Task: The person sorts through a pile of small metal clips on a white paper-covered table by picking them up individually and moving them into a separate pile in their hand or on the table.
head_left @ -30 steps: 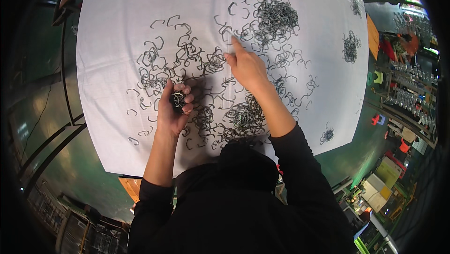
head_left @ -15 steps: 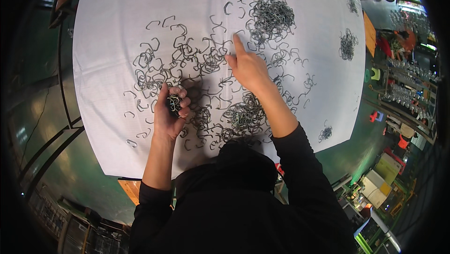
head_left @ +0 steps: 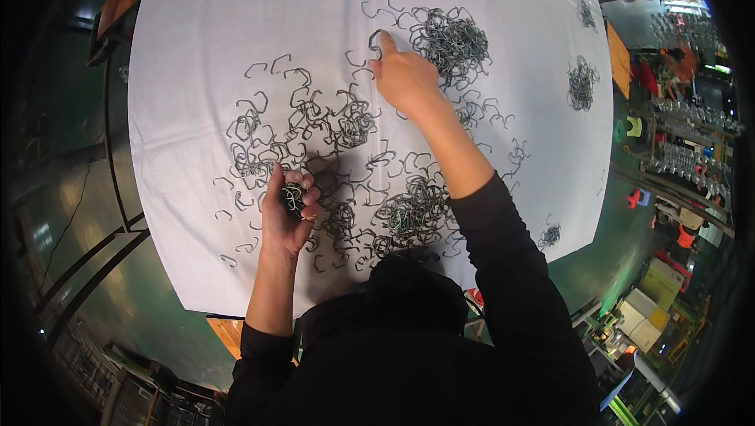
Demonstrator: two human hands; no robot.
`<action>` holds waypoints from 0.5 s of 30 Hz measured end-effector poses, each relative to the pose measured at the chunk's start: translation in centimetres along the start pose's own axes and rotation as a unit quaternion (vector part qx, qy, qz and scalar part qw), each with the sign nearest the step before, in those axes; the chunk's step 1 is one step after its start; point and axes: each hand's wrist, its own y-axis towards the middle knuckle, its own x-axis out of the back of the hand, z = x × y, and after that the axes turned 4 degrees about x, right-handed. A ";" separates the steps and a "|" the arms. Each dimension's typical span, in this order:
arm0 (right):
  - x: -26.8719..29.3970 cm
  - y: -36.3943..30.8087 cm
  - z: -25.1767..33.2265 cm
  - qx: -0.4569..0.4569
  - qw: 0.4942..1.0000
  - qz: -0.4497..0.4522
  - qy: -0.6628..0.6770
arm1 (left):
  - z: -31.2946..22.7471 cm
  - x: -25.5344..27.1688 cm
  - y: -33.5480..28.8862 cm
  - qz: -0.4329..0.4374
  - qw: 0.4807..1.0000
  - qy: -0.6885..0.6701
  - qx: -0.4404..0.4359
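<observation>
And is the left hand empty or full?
Not empty: a bunch of bent wires shows inside the curled left hand. How full, I cannot tell.

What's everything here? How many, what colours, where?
bent wires: too many to count, grey, across the sheet
sheet: one, white, under the wires
big wire pile: one, grey, upper middle
small wire piles: four, grey, right side
wooden pieces: several, brown, around the sheet
floor: one, green, both sides
clutter: too jumbled to count, mixed colours, outer edges
top: one, black, bottom middle
left hand: one, bare, left of middle, holding wires
right hand: one, bare, upper middle, finger at a wire
</observation>
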 end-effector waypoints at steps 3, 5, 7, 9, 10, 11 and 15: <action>-1.2 -0.6 0.1 0.121 0.992 0.044 -0.008 | 0.1 -0.2 0.1 -0.005 1.000 -0.001 0.001; -1.7 -1.4 -0.1 0.105 0.994 0.033 0.025 | 0.1 0.2 0.1 0.010 1.000 -0.005 0.009; -0.7 -2.6 0.1 0.019 0.999 0.034 0.024 | -0.1 0.6 0.1 0.006 1.000 -0.005 0.009; -0.6 -4.0 -1.9 -0.063 0.998 0.011 0.006 | -0.2 0.6 0.0 0.005 1.000 -0.011 0.009; -0.8 -4.8 -2.8 -0.103 0.995 0.001 -0.004 | -0.2 0.5 -0.1 0.004 1.000 -0.017 0.007; -0.9 -5.8 -3.7 -0.083 0.997 0.009 0.000 | -0.2 0.2 -0.1 0.005 1.000 -0.020 0.006; -2.8 -9.9 -4.8 0.007 0.999 0.006 0.046 | -0.3 0.5 -0.1 -0.017 1.000 -0.017 0.005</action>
